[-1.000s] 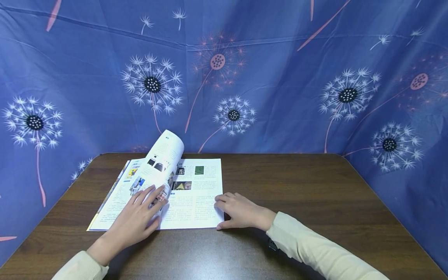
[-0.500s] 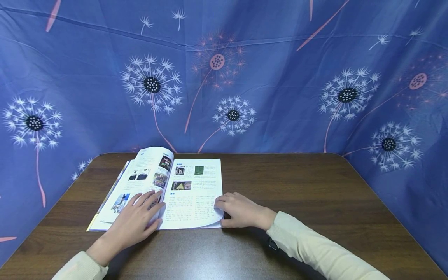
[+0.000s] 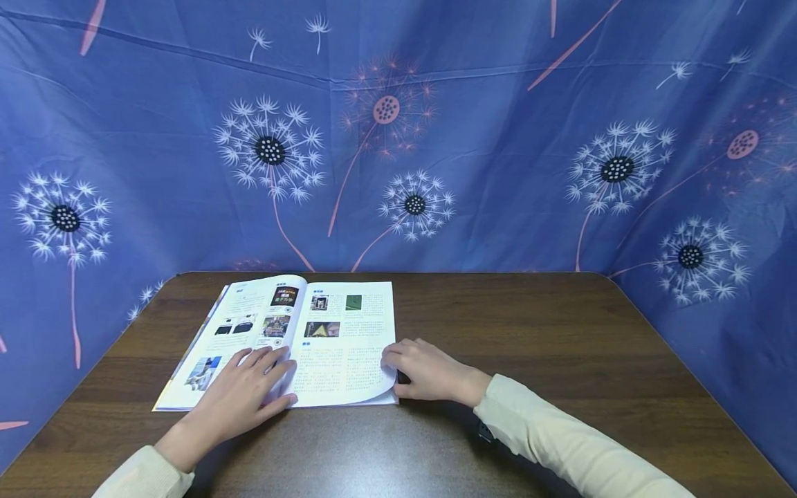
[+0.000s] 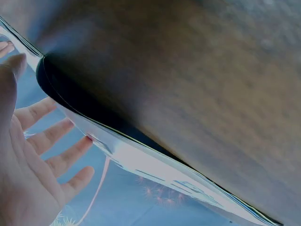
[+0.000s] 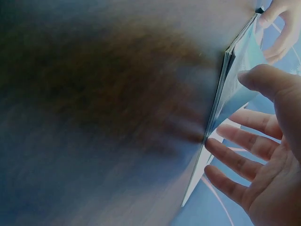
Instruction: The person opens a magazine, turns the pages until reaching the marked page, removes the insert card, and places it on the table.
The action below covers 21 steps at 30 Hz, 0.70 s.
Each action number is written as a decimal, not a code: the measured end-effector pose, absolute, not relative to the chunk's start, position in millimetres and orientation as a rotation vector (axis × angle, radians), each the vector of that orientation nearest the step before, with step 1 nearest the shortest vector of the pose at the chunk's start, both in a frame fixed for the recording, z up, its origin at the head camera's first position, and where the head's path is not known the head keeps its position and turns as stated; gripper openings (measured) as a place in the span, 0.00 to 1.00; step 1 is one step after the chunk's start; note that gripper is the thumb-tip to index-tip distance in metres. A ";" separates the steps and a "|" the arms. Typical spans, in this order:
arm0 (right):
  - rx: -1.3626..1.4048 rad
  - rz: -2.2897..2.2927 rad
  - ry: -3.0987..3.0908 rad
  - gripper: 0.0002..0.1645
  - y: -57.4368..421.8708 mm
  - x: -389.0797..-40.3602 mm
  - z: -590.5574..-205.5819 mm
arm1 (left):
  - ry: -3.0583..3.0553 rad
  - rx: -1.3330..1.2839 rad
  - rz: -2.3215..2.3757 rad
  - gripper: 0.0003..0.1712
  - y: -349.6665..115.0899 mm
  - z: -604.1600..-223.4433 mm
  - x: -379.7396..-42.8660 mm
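Since the earlier frame, the turned page point(image 3: 249, 304) has dropped from its raised curl and now lies nearly flat beyond the left hand point(image 3: 239, 391). On my head feed, the magazine point(image 3: 339, 370) lies spread on the counter point(image 3: 529, 332), under the left hand's fingers and reaching across to the right hand point(image 3: 429, 373). The left hand rests there released, grasping nothing; beside the right hand, the near corner of the right-hand leaf point(image 3: 372, 393) curls up. I judge the step to be page-turning: one leaf settled, another just started. The next move would call for lifting that leaf and carrying it toward the left hand, which should make way. Text columns and blue headings show, but they're too small for me to read, and I spot no brand. My left wrist feed has the fingers spread and relaxed against the magazine. On the right wrist feed, the fingers extend loosely to its edge, thumb against the raised leaf; I make out no firm pinch.
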State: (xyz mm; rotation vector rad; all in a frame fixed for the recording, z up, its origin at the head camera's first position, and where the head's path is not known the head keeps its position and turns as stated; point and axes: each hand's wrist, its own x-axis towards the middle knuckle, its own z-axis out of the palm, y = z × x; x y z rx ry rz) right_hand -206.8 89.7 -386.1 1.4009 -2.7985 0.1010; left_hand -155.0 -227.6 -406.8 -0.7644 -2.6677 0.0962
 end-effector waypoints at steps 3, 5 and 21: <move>1.382 0.135 -2.793 0.23 89.6 -207.7 -385.1 | -2.672 -0.760 0.075 0.34 -226.5 -406.6 -154.6; 1.371 0.158 -2.789 0.24 89.5 -208.4 -384.9 | -2.664 -0.767 0.068 0.36 -226.1 -406.6 -154.6; 1.322 0.275 -2.738 0.25 89.1 -211.9 -384.9 | -2.623 -0.800 0.091 0.37 -225.6 -408.7 -155.0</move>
